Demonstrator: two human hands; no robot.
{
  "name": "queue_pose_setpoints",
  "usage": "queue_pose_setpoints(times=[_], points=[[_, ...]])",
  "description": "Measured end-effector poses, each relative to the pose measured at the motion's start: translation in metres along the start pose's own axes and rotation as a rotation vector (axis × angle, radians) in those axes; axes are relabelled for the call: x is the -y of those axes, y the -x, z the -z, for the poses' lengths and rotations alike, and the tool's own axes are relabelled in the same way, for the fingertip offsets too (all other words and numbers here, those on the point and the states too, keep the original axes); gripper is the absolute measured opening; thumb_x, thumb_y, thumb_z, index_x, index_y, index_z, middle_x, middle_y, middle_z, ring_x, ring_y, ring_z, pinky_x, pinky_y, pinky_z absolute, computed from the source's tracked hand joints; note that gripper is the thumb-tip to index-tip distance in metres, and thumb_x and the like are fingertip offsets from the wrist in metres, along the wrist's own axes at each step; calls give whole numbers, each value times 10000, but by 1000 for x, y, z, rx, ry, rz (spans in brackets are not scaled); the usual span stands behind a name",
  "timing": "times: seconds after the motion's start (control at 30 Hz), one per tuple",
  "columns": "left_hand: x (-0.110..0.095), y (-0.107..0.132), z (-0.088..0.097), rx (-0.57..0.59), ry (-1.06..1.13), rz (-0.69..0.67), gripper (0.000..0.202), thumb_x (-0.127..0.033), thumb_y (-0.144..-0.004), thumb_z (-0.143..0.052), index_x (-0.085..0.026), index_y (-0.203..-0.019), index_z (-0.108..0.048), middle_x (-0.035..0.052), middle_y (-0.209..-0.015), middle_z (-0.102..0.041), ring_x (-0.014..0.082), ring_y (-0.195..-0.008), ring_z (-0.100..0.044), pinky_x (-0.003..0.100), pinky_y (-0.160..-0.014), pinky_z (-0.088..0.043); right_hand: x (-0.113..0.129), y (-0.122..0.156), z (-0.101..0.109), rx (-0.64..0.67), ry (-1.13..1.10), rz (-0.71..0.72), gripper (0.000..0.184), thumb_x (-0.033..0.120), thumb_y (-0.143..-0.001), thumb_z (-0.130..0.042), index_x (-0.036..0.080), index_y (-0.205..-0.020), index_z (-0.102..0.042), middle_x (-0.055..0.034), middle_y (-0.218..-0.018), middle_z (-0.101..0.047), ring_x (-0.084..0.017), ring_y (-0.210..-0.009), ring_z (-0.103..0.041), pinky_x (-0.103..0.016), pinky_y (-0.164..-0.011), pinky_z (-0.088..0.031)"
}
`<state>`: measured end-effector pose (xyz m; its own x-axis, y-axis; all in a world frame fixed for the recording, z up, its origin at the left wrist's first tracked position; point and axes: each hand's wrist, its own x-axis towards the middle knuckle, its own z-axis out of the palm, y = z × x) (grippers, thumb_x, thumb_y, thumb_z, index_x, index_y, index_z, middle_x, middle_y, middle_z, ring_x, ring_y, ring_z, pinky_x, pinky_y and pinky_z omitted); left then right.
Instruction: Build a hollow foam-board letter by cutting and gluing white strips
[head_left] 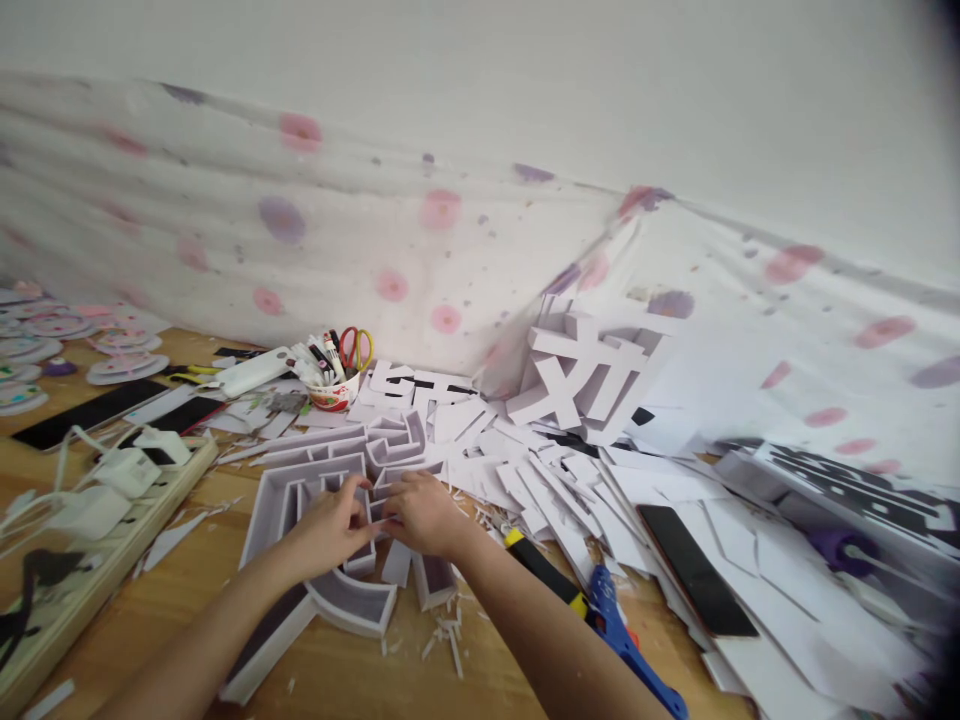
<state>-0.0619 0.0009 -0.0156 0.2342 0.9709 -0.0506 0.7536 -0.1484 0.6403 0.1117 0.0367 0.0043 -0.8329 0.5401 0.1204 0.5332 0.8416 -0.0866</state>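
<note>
A hollow white foam-board character lies open side up on the table, with thin upright walls around its strokes. Over its middle, my left hand has its thumb and fingers bent together near an inner wall. My right hand meets it from the right, fingertips pinched close to the left ones. Whatever is between the fingertips is too small and covered to make out. A blue glue gun and a yellow-and-black utility knife lie to the right of my right forearm.
White board scraps spread across the back and right. A finished white character leans against the curtain. A phone lies on sheets at right. A cup of pens and scissors stands behind; a power strip with plugs runs along the left.
</note>
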Motion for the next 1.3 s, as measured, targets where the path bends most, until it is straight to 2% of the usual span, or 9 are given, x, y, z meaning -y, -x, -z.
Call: queue_pose_setpoints(times=[0.13, 0.23, 0.37, 0.43, 0.5, 0.57, 0.73, 1.0, 1.3], points=[[-2, 1, 2, 1, -13, 30, 393, -319, -731, -548, -179, -1054, -373, -21, -630, -661, 187, -640, -618, 275, -598, -381, 1, 0, -2, 11, 4, -11, 143, 301, -811, -598, 187, -788, -681, -31, -816, -655, -187, -835, -543, -285, -723, -356], [-6, 1, 5, 23, -13, 53, 369, -321, -747, -526, -176, -1051, -374, -17, -628, -665, 195, -660, -626, 279, -613, -382, 1, 5, 3, -16, -36, -52, 146, 308, -813, -598, 198, -877, -668, -32, -862, -658, -190, -871, -554, -286, -756, -365], [-10, 0, 9, 58, -35, 82, 400, -367, -767, -515, -170, -1083, -370, -5, -646, -685, 213, -702, -635, 294, -644, -384, -1, 17, 19, -55, -84, -338, 266, 360, -797, -614, 183, -995, -617, -52, -921, -671, -183, -858, -598, -261, -717, -391], [-11, -1, 10, 54, -50, 98, 392, -365, -765, -523, -172, -1074, -377, -2, -649, -690, 216, -720, -639, 297, -660, -383, -1, 20, 25, 47, -47, -484, 251, 411, -804, -592, 200, -932, -641, -50, -899, -689, -189, -828, -625, -259, -679, -401], [-12, -1, 10, 53, -53, 106, 367, -350, -769, -522, -174, -1060, -383, -3, -640, -690, 215, -724, -644, 294, -663, -382, 1, 20, 28, 165, -3, -549, 258, 448, -817, -559, 218, -853, -672, -46, -861, -707, -201, -805, -647, -268, -666, -411], [-13, -2, 10, 56, -52, 113, 348, -332, -771, -522, -180, -1052, -385, -11, -629, -688, 209, -718, -648, 289, -662, -384, 3, 17, 27, 220, 21, -563, 265, 430, -835, -531, 221, -818, -693, -55, -828, -716, -211, -795, -659, -276, -665, -421], [-12, -1, 10, 52, -41, 113, 358, -307, -766, -523, -178, -1069, -380, -16, -638, -693, 203, -710, -648, 285, -649, -387, 7, 9, 18, 213, 25, -546, 266, 316, -861, -468, 202, -881, -707, -95, -878, -720, -231, -851, -662, -290, -687, -438], [-13, -3, 8, 35, -31, 141, 377, -304, -740, -560, -170, -1060, -413, -16, -601, -686, 209, -677, -638, 288, -657, -377, 3, 5, 14, 235, -6, -528, 225, 300, -836, -518, 195, -876, -713, -93, -869, -722, -228, -842, -666, -273, -685, -436], [-15, -5, 5, 10, -52, 183, 391, -294, -724, -581, -175, -1059, -420, -22, -594, -669, 211, -673, -629, 289, -647, -368, 8, 5, 16, 229, -43, -505, 263, 235, -840, -463, 157, -894, -708, -118, -891, -717, -226, -838, -656, -271, -684, -426]])
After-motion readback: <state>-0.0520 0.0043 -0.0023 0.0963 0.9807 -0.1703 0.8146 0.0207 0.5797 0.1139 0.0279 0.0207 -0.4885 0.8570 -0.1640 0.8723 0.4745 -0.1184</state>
